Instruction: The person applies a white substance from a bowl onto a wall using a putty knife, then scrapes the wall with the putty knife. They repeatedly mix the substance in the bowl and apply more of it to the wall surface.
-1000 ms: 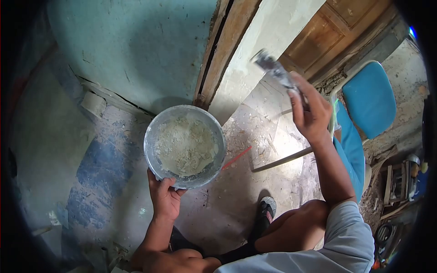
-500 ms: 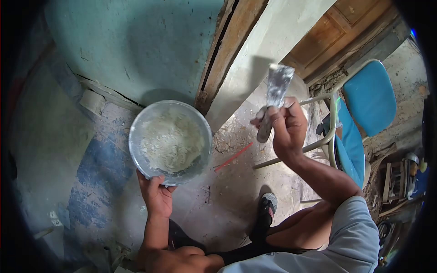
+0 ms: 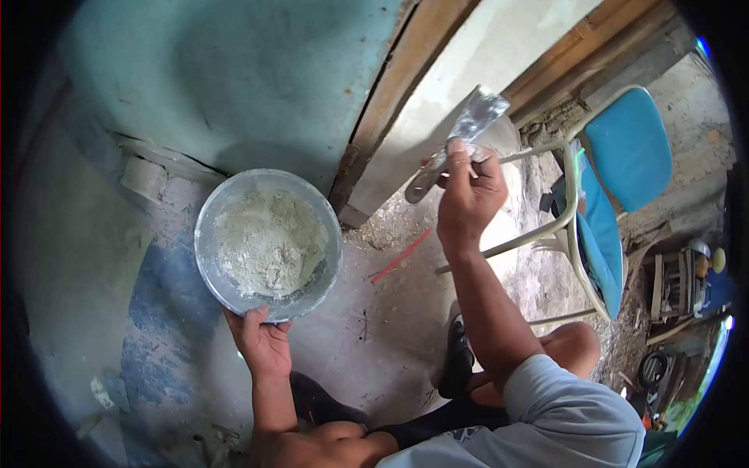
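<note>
Head view: bucket (image 3: 321, 273) and putty knife (image 3: 478, 117) held apart

Left hand (image 3: 265, 343), its grip closed on the bucket's near edge, pale powder (image 3: 269, 242) inside. Right hand (image 3: 470, 204), its grip firmly around the putty knife, left of a blue chair (image 3: 630, 148). Holding both seems the step; any move calls for a level bucket.

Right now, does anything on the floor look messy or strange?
Yes. A thin red strip lies on the dirty grey floor, between the round grey bucket of pale powder and the blue padded chair; it looks dropped. The floor's blue patch looks worn.
</note>
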`<action>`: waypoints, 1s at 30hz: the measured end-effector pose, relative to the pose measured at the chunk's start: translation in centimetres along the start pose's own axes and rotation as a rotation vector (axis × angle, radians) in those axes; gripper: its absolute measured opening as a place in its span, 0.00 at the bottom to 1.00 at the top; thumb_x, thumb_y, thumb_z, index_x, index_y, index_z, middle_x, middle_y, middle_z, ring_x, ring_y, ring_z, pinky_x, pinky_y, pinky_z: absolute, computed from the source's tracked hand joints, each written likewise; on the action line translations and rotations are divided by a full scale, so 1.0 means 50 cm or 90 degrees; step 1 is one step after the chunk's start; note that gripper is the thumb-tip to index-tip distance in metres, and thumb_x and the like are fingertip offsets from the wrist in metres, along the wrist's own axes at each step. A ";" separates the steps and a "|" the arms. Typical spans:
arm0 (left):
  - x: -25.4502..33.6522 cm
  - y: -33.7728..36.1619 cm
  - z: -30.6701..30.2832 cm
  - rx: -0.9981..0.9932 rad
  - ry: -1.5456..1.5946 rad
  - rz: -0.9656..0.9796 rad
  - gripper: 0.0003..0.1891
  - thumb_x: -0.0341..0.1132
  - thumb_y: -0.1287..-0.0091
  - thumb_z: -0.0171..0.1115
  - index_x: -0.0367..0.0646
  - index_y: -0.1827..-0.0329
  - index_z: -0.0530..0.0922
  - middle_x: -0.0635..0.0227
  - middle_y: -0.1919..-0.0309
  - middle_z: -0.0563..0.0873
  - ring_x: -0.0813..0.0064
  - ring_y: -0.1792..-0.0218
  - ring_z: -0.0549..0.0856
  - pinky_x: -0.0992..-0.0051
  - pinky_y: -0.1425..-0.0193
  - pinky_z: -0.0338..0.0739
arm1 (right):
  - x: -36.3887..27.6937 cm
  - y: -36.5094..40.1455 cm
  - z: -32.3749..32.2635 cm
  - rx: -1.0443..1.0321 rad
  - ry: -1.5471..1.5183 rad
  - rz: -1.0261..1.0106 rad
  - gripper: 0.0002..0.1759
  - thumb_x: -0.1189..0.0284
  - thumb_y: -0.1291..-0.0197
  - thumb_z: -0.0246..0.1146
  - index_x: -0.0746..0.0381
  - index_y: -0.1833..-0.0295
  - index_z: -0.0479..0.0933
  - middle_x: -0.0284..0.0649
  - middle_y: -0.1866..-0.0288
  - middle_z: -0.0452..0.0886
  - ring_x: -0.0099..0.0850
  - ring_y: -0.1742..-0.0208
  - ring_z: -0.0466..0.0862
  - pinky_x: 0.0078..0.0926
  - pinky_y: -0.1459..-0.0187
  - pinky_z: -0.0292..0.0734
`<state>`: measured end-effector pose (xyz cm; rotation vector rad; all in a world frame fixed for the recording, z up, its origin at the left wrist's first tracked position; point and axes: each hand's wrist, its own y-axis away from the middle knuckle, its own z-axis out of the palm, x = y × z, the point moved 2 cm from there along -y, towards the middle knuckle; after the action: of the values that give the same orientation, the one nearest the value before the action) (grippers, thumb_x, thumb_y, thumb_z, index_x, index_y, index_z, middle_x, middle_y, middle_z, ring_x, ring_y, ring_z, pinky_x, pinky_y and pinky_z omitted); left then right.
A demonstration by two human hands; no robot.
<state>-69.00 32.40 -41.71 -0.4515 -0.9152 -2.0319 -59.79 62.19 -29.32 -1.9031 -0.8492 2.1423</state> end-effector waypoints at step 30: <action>0.006 0.028 -0.006 -0.001 -0.049 0.007 0.41 0.25 0.39 0.61 0.53 0.19 0.62 0.58 0.32 0.76 0.63 0.49 0.89 0.68 0.67 0.94 | 0.076 0.121 0.013 0.012 0.197 -0.015 0.09 0.72 0.30 0.74 0.65 0.61 0.84 0.30 0.78 0.81 0.13 0.76 0.74 0.18 0.74 0.69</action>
<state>-68.02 31.47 -41.11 -0.5381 -0.9548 -2.0169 -59.58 58.78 -35.62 -2.1270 -0.7801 1.7694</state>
